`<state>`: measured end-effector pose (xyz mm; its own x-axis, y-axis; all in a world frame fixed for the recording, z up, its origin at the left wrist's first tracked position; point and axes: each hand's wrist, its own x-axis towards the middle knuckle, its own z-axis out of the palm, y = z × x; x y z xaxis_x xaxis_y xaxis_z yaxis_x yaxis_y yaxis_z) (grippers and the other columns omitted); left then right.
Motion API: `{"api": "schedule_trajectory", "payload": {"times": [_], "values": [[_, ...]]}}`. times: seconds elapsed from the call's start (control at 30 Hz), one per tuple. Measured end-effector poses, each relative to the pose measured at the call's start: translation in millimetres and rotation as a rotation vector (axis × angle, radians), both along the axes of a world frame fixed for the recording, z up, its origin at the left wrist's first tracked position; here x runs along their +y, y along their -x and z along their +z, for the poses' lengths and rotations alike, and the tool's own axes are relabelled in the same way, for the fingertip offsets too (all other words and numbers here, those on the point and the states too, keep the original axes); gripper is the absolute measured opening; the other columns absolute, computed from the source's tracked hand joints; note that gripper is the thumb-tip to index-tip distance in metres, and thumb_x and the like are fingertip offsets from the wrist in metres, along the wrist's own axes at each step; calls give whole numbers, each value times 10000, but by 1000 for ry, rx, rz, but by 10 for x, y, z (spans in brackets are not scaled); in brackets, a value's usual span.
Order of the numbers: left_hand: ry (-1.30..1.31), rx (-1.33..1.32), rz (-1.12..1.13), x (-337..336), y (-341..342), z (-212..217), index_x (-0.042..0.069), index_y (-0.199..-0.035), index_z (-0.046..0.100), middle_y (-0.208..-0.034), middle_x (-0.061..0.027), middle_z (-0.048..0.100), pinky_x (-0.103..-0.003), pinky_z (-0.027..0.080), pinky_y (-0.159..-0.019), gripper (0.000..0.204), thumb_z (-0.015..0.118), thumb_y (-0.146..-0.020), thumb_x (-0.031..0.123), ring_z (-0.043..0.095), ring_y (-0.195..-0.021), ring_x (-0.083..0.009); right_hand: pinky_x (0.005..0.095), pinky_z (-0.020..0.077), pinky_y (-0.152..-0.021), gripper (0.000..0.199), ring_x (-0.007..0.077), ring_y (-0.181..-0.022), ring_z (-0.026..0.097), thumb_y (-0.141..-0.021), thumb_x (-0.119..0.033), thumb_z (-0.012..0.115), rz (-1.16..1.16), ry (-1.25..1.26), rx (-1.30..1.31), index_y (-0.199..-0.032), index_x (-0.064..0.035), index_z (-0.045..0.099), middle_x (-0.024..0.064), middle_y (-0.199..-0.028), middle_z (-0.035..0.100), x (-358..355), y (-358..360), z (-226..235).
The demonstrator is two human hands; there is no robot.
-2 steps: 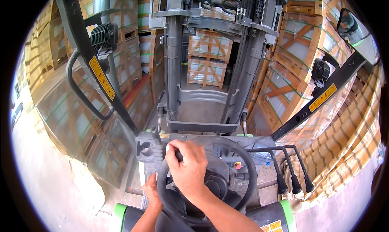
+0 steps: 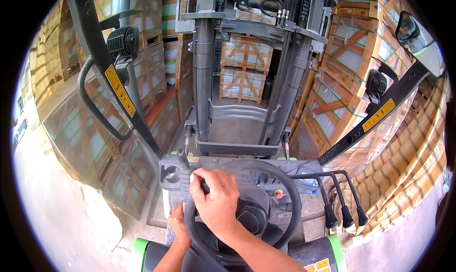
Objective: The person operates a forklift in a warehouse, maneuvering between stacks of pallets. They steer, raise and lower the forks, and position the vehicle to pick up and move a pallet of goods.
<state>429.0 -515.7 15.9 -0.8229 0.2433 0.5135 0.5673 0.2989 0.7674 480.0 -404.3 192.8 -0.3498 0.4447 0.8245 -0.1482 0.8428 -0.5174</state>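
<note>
The right hand [image 2: 216, 200] has shifted slightly left and lower, together with the dark knob [image 2: 205, 187] it is closed around. The steering wheel [image 2: 295, 200] lies beneath that hand. The left hand [image 2: 178, 222], fingers curled, is below and left of the right; whether it grips anything cannot be told. Rightward of both hands are a red button [image 2: 279, 194] and 3 levers [image 2: 347, 219].

Both hands [image 2: 216, 195] are at the left side of a steering wheel [image 2: 295, 200], crates [image 2: 242, 84] ahead.
</note>
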Motion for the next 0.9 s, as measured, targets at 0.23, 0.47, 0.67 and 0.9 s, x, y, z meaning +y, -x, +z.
{"api": "schedule_trajectory", "payload": {"times": [0.23, 0.47, 0.67, 0.9], "values": [[67, -62, -30, -83, -163, 116, 9, -854, 610, -767, -198, 650, -409, 488, -557, 243, 630, -919, 243, 644, -644, -359, 353, 449, -698, 152, 204, -738, 645, -784, -72, 776, 122, -49, -118, -892, -87, 671, 22, -804, 662, -492, -334, -255], [35, 70, 22, -178, -211, -118, 5, -730, 521, -642, -182, 512, -461, 399, -508, 315, 582, -998, 158, 511, -535, -405, 371, 472, -646, 117, 214, -676, 582, -831, -68, 753, 204, -92, -162, -917, -53, 676, 48, -800, 638, -857, -1144, -464], [47, 73, 42, -267, -381, -12, -1, -738, 530, -658, -196, 527, -465, 400, -519, 300, 562, -1002, 139, 539, -554, -408, 416, 497, -748, 198, 267, -787, 643, -755, -40, 786, 212, 1, -293, -919, -61, 678, 67, -856, 666, -854, -1931, -630], [-3, 83, 43, -341, -462, -19, -7, -744, 526, -655, -195, 524, -461, 394, -524, 303, 551, -1005, 144, 532, -549, -394, 423, 494, -752, 208, 261, -790, 642, -747, -22, 782, 139, 11, -263, -923, -61, 677, 69, -868, 657, -884, -2176, -732]]}}
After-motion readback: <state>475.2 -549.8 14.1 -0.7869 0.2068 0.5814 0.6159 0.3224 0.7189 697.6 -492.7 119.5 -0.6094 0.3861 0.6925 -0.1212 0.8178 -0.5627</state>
